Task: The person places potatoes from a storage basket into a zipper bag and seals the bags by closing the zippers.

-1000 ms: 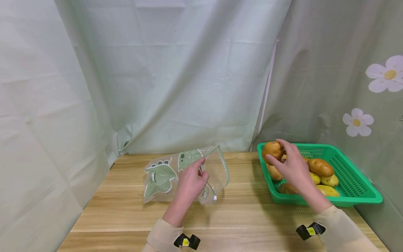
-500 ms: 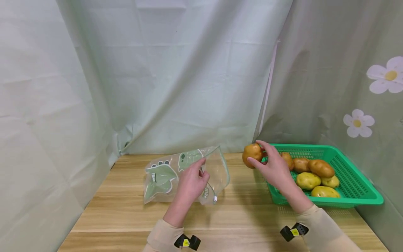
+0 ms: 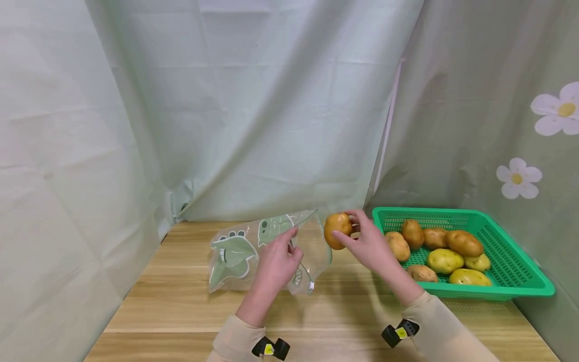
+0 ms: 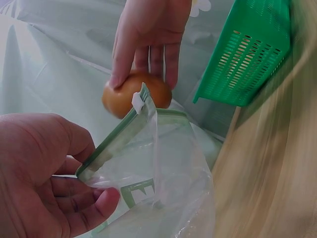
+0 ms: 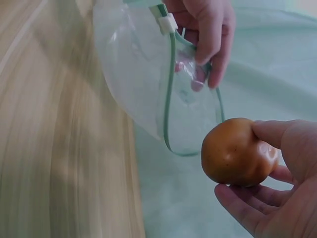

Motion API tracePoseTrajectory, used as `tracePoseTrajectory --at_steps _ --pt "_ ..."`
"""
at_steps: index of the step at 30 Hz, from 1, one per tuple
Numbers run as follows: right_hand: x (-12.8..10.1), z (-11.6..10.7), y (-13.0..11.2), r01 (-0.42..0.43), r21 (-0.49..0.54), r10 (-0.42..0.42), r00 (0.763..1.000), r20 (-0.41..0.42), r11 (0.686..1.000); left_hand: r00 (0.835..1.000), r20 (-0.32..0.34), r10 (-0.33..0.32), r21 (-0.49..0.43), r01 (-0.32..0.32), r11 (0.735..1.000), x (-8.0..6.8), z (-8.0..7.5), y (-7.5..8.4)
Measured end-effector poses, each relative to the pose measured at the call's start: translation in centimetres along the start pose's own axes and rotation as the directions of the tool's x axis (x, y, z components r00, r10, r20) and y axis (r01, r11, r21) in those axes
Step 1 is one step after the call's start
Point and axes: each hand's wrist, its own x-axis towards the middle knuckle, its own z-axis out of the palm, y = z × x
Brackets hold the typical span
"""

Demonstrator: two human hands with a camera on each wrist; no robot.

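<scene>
1. Two hands at work, well apart at the wrists: the left hand (image 3: 276, 261) pinches the edge of one clear plastic bag with green printed figures (image 3: 232, 256), while the right hand (image 3: 373, 246) grips one rounded, glossy brown potato (image 3: 337, 231) between thumb and fingertips.
2. Eight more sit right of the right hand, in one green plastic mesh basket (image 3: 540, 289): five brown potatoes (image 3: 465, 243) and three yellow potatoes (image 3: 445, 261), bunched toward that hand, mesh floor showing beyond them.
3. Now the edges: the bag's green rim (image 5: 171, 69) gapes toward the right hand, one small white slider (image 3: 311, 285) at its near corner.
4. The held potato is up between the hands, just beside that opening; whether it touches the rim, I cannot tell.
5. Room to move: pale wood table (image 3: 181, 311) shows between the forearms and left of the left hand, its far edge meeting the pale green curtain (image 3: 271, 100) beyond both hands.
6. Close up, that held potato is smooth and orange-brown, shallowly dimpled, with tiny dark specks and bright highlights.
</scene>
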Motion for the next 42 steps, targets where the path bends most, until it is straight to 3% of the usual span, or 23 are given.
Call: tracePoseTrajectory --at_steps 10,24,32,42 --pt "0.6 2.4 -0.8 0.004 0.031 -0.005 0.999 0.04 1.0 1.0 0.015 -0.003 0.004 0.003 1.0 0.1 -0.1 0.1" --pt "1.1 5.0 -1.1 0.002 -0.057 0.002 0.998 0.058 0.998 0.999 0.038 -0.009 -0.008 0.009 1.0 0.1 -0.1 0.3" --pt "0.9 5.4 -1.3 -0.019 -0.085 0.026 0.996 0.081 0.996 1.0 0.015 0.006 -0.016 -0.006 1.0 0.1 -0.1 0.3" --pt "0.5 4.5 -1.2 0.033 -0.095 -0.029 0.998 0.051 0.995 1.0 -0.018 -0.012 -0.026 0.011 1.0 0.1 -0.3 0.2"
